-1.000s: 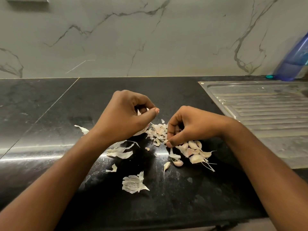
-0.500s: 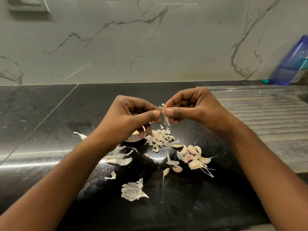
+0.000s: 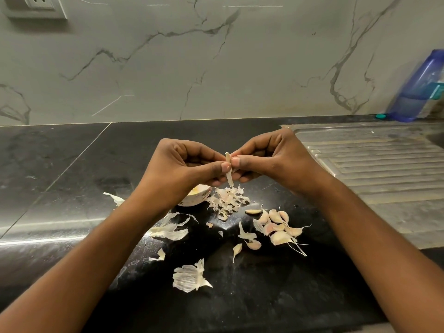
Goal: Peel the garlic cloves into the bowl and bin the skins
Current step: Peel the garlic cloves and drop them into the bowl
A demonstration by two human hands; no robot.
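A white wall socket (image 3: 36, 3) sat high up on the far left. A thin bit of skin (image 3: 115, 198) lay by itself on the black counter (image 3: 60, 164). The left hand (image 3: 182, 169) was held up over the counter. Its thumb and fingers were pinching one garlic clove (image 3: 228, 168). Under that hand stood a small white bowl (image 3: 195, 197), partly hidden by the wrist. Nearer, a big flat piece of skin (image 3: 189, 276) lay alone. Just right of the bowl was a pile of skins (image 3: 227, 200). The right hand (image 3: 271, 159) pinched the same clove from the other side, and the two thumbs almost met. A strip of skin hung down from the clove. Near the pile, a bit to the right, lay a bunch of unpeeled cloves (image 3: 276, 227). Farther right was the ribbed metal drainboard (image 3: 384, 169). A blue bottle (image 3: 420, 87) stood at the far right by the wall.
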